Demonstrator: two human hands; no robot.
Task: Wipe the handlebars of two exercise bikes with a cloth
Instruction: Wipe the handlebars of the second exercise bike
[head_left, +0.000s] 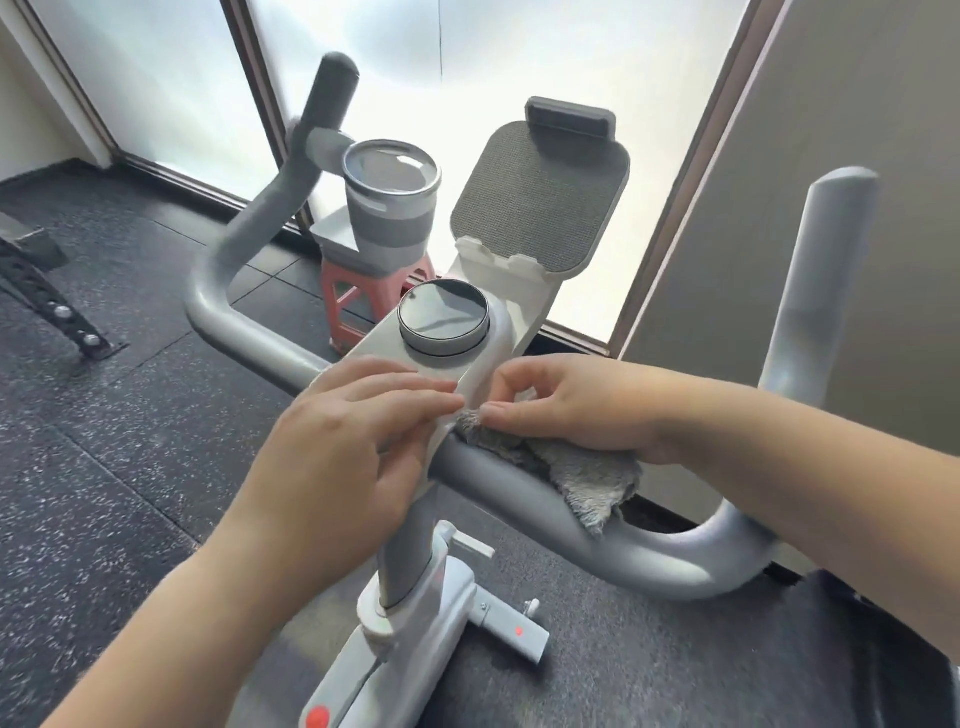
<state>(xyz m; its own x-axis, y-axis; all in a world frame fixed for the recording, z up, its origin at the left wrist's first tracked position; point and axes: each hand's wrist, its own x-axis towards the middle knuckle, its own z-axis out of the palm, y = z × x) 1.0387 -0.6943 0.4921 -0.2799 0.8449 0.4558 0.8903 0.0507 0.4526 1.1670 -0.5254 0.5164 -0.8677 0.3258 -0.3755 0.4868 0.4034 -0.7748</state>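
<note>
Wiping bar (675, 558) beside console (441, 364): right hand (576, 405) fingers clamped on cloth (587, 483); left hand (353, 441) fingers together, flat. Next, slide outward.

We see two bare forearms, and no sleeve on either as far as the view reaches. Our left grip (343, 447) and right grip (566, 410) are bare too: we wear no gloves, rings, watch or bands at the wrists. The nails we can see are short and unpainted. The fingers look rounded and full. At the lower right edge, a dark patch may be our clothing; we cannot tell.
</note>
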